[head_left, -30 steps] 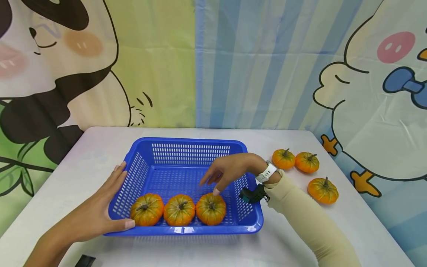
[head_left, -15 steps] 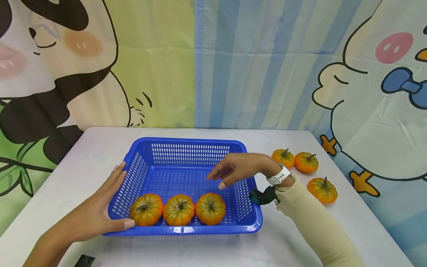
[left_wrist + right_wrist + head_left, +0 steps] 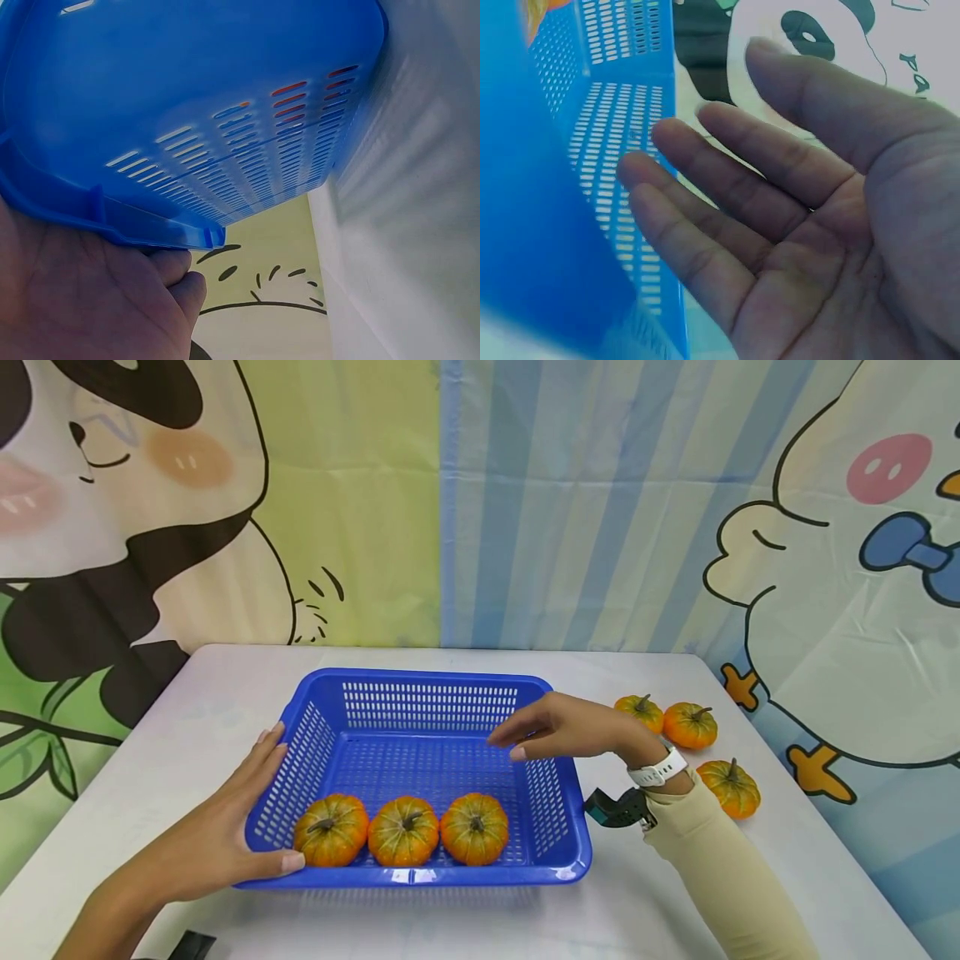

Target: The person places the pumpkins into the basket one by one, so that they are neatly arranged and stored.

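A blue plastic basket point(image 3: 442, 877) stands on the white table, with three small orange-green pumpkins point(image 3: 331, 831) in a row along its front inside. My left hand point(image 3: 202, 839) holds the basket by its front left corner, thumb over the rim and fingers along the outer left side. In the left wrist view, the palm point(image 3: 90, 300) lies under the rim. My right hand point(image 3: 573, 727) hovers over the basket's right side, holding nothing. Its fingers are loosely bent and apart in the right wrist view, beside the slotted basket wall point(image 3: 619, 135).
Three more pumpkins lie on the table point(image 3: 622, 902) right of the basket: two at the back, one of them a pumpkin point(image 3: 690, 725) beside the other, and a nearer pumpkin point(image 3: 729, 789) partly behind the right sleeve. A cartoon-printed curtain point(image 3: 525, 510) hangs behind. A dark object point(image 3: 191, 946) lies at the front edge.
My right hand has moved up and to the right, away from the rightmost pumpkin in the basket. The left hand, the basket and the pumpkins stay where they were.
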A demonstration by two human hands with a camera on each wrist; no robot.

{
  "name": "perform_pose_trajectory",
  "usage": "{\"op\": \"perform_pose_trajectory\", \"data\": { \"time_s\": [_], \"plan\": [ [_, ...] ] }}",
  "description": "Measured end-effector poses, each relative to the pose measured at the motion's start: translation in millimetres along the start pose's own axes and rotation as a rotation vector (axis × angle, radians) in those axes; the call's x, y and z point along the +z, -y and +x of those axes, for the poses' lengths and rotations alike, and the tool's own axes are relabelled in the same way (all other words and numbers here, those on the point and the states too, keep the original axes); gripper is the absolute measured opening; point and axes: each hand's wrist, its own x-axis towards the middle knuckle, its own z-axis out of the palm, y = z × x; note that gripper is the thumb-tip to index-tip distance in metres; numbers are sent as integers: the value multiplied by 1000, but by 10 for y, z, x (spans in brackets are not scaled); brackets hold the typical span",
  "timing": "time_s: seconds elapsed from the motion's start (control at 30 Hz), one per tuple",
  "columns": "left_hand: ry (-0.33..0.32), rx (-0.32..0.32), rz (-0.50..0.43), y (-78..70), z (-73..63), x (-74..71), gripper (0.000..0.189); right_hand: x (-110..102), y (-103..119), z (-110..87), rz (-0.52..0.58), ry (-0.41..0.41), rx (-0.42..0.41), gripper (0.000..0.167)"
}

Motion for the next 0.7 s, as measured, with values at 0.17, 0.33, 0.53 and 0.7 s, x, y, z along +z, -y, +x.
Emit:
{"op": "perform_pose_trajectory", "data": {
  "time_s": [0.17,0.33,0.53,0.7],
  "plan": [
    [-1,-3,3,-5,1,-4,120,9,-64,-108,68,-37,0,38],
    [-1,-1,8,-6,3,-1,120,24,-132,-222,108,-124,-49,34],
    [1,-3,13,-4,6,-3,120,35,-208,-374,145,-212,-35,34],
    [1,-2,6,-1,3,-5,119,49,-249,-472,133,-293,-2,35]
  ]
}}
